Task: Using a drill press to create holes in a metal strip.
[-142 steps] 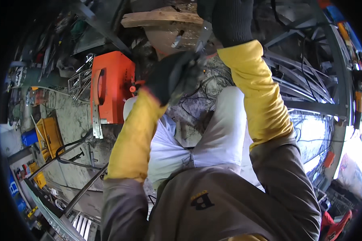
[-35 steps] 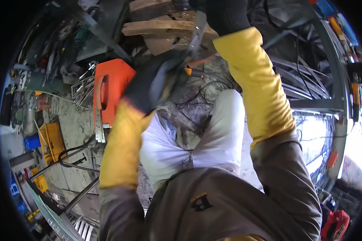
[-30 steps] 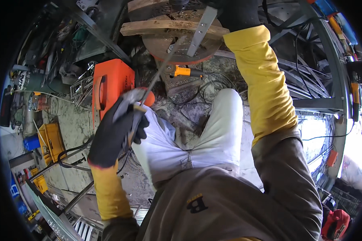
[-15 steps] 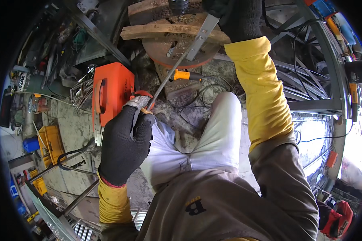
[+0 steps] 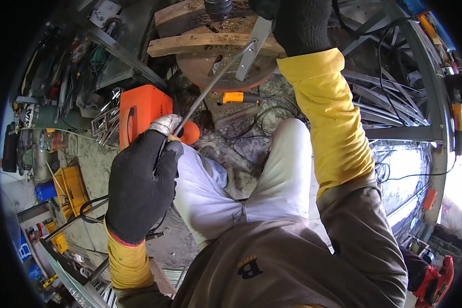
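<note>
Metal rod, one; metal strip, one

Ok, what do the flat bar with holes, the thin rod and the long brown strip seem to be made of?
Flat bar: metal, perhaps steel or aluminium; smooth pale grey, soft sheen.
Thin rod: metal too, likely steel; darker, duller grey.
Long brown strip: apparently unfinished wood, going by its brown, streaked, unpainted face.

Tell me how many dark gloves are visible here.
2: one on the left hand, holding a thin rod; one on the right hand, by the flat bar. Others may be hidden.
</note>
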Motion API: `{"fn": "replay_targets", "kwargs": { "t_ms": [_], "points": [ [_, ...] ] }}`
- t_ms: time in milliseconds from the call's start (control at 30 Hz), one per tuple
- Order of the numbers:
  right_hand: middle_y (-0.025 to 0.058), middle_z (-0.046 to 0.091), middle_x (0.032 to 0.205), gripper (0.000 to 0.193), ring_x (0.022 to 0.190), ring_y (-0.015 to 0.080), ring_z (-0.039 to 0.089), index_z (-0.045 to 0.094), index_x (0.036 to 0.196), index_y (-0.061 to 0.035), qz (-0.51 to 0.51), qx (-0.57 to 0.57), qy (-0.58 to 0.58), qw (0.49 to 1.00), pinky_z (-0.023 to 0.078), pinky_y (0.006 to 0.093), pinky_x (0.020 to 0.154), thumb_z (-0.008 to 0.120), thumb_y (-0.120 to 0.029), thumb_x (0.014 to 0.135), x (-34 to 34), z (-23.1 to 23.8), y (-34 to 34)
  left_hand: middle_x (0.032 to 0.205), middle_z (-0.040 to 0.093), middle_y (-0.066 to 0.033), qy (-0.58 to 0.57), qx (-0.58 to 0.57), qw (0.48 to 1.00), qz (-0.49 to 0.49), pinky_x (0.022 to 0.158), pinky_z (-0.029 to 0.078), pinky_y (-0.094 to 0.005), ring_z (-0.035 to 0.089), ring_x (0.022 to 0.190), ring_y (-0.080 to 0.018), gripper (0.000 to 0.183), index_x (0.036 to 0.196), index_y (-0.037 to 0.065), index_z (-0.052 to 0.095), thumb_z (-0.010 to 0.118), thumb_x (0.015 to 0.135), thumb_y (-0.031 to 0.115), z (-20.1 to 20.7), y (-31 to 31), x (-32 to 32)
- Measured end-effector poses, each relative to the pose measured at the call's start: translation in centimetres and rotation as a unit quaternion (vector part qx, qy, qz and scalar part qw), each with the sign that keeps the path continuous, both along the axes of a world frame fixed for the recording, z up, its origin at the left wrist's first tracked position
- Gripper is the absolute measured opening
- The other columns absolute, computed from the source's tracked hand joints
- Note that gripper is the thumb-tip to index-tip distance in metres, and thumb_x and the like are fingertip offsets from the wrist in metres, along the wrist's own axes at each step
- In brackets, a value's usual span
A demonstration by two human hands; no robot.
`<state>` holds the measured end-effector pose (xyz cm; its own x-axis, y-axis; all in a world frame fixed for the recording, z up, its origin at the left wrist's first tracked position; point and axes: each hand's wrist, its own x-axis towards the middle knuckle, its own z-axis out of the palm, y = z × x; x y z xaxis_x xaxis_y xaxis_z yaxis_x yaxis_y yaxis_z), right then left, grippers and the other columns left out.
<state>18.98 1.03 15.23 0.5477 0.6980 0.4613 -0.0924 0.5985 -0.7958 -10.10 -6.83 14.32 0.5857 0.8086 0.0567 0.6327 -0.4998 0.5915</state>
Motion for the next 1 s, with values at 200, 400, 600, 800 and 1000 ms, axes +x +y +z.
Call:
{"fn": "replay_targets", "kwargs": {
  "t_ms": [200,400,600,800,1000],
  "points": [
    [-0.0002,0.063,0.088,0.041,0.077,0.0091,0.056,0.070,0.106,-0.0038,-0.051,0.027,-0.101,0.993,0.046,0.0278,0.069,0.057,-0.042,0.110,0.8,-1.3,0.2,0.097,0.072,-0.0213,0.038,0.027,0.999,-0.002,0.078,0.056,-0.0407,0.074,0.086,-0.0352,0.032,0.132,0.000,0.066,0.061,0.101,0.009,0.5,0.4,0.9],
    [0.0140,0.069,0.088,0.029,0.078,0.0184,0.063,0.069,0.119,0.0010,-0.233,0.199,-0.402,0.863,0.051,0.0341,0.072,0.061,-0.023,0.104,-1.0,-3.5,3.1,0.084,0.072,-0.0158,0.008,-0.132,0.991,-0.020,0.067,0.055,-0.0399,0.072,0.070,-0.0327,0.020,0.118,0.003,0.067,0.060,0.102,0.014,-1.8,4.4,6.6],
    [0.0142,0.069,0.079,0.034,0.072,0.0172,0.065,0.068,0.112,0.0043,0.102,0.096,-0.305,0.942,0.050,0.0327,0.065,0.061,-0.028,0.104,-3.4,-5.3,0.6,0.086,0.071,-0.0101,-0.362,-0.499,0.773,-0.151,0.063,0.055,-0.0305,0.069,0.066,-0.0224,0.022,0.116,0.005,0.065,0.053,0.107,0.021,-11.3,10.0,11.0],
    [0.0047,0.065,0.082,0.037,0.074,0.0106,0.060,0.068,0.103,0.0019,-0.157,0.189,-0.281,0.928,0.047,0.0274,0.065,0.056,-0.032,0.110,1.5,-2.8,1.6,0.079,0.069,-0.0061,-0.368,-0.543,0.752,-0.064,0.053,0.050,-0.0265,0.066,0.060,-0.0147,0.028,0.113,0.006,0.067,0.059,0.104,0.032,-7.6,8.8,11.0],
    [-0.0004,0.062,0.080,0.041,0.071,0.0089,0.054,0.067,0.095,-0.0012,-0.022,0.068,-0.124,0.990,0.043,0.0267,0.064,0.054,-0.036,0.112,1.0,0.7,0.4,0.077,0.067,-0.0060,-0.219,-0.402,0.889,-0.017,0.052,0.048,-0.0252,0.064,0.057,-0.0122,0.019,0.102,0.005,0.066,0.060,0.102,0.023,-3.5,8.3,7.6]
  ]
}}
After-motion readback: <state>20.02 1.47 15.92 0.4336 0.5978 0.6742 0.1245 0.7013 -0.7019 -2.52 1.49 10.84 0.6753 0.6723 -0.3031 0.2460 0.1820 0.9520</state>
